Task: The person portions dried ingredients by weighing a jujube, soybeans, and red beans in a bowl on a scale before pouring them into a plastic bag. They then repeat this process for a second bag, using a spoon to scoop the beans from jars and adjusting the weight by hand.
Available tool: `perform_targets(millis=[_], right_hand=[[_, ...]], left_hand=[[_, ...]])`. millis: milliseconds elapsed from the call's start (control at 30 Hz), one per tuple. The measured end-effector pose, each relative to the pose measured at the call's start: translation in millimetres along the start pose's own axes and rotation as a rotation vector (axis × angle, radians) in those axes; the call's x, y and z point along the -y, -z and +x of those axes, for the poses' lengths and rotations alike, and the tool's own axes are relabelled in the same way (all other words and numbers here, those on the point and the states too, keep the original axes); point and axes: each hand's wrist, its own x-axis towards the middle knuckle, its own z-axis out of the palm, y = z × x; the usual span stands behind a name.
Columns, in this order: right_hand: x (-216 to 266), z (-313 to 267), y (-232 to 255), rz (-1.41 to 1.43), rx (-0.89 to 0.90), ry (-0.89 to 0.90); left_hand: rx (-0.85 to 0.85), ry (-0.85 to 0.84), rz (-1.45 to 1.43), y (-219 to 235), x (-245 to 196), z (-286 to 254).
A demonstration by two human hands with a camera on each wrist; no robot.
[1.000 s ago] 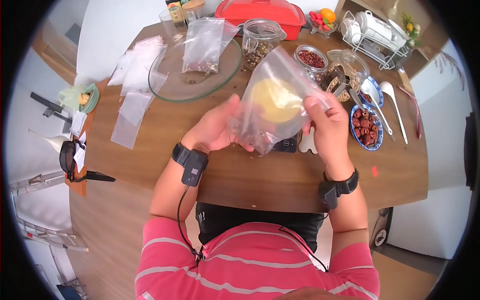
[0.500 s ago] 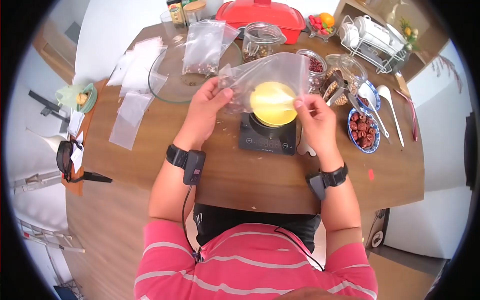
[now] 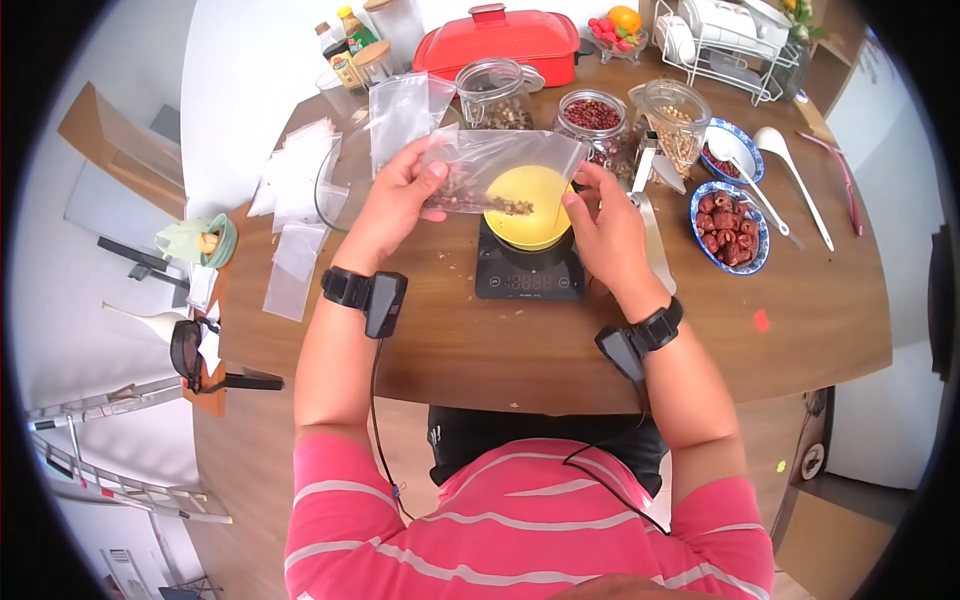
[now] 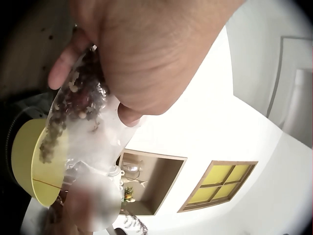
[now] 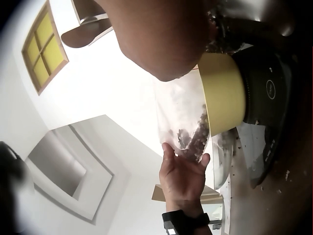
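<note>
A clear plastic bag (image 3: 480,165) with dark, grainy dried pieces (image 4: 80,93) lies sideways between my hands, over a yellow bowl (image 3: 530,228). My left hand (image 3: 398,195) grips the bag's filled end between thumb and fingers. At the other end my right hand (image 3: 605,225) pinches the edge beside the bowl's rim. The pieces run along the lower side of the bag, some of them overlapping the bowl in the head view. Under the bowl is a black digital scale (image 3: 528,285), its digits too faint to read.
Behind the bag stand glass jars (image 3: 590,115) of dried goods. To the right are a blue-patterned bowl of red dates (image 3: 730,228) and a white spoon (image 3: 795,185). Filled bags (image 3: 400,110) and flat bags (image 3: 297,265) lie left. A red cooker (image 3: 495,48) is at the back.
The bag came down from upright to lying sideways above the yellow bowl. Its pieces spread from the left end toward the bowl. The head view has also shifted.
</note>
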Motion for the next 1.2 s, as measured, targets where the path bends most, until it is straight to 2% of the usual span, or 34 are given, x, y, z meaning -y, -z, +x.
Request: perform_targets(millis=[67,133,300,600,767,867,933,1000,1067,1200], right_hand=[[3.0,0.9,3.1,0.093,-0.014,0.000],[6.7,0.8,6.3,0.097,-0.028,-0.006],[-2.5,2.6,5.5,0.062,-0.020,0.043],[-7.5,2.5,3.3,0.041,0.012,-0.031],[-4.1,3.6,7.8,0.101,0.031,-0.142],[-17.5,4.1,-2.1,0.022,-0.042,-0.074],[-19.6,4.8,-2.9,0.014,-0.037,-0.062],[-18.9,4.9,-1.5,0.001,-0.030,-0.050],[-15.2,5.4,3.7,0.087,0.052,-0.116],[-15.6,5.7,4.9,0.076,0.041,-0.134]], left_hand=[[0.018,-0.005,0.067,6.6,-5.8,7.0],[0.035,-0.006,0.185,10.6,-17.9,9.9],[0.045,-0.001,0.272,7.7,-46.0,9.8],[0.065,-0.014,0.410,-2.6,-74.1,12.9],[0.076,-0.026,0.493,-10.3,-90.6,13.8],[0.069,-0.051,0.549,-15.4,-99.8,15.8],[0.076,-0.187,0.583,-24.0,-107.6,15.5],[0.082,-0.196,0.648,-30.9,-112.4,17.1],[0.088,-0.206,0.711,-37.8,-114.8,17.7],[0.029,-0.202,0.759,-43.8,-123.3,16.3]])
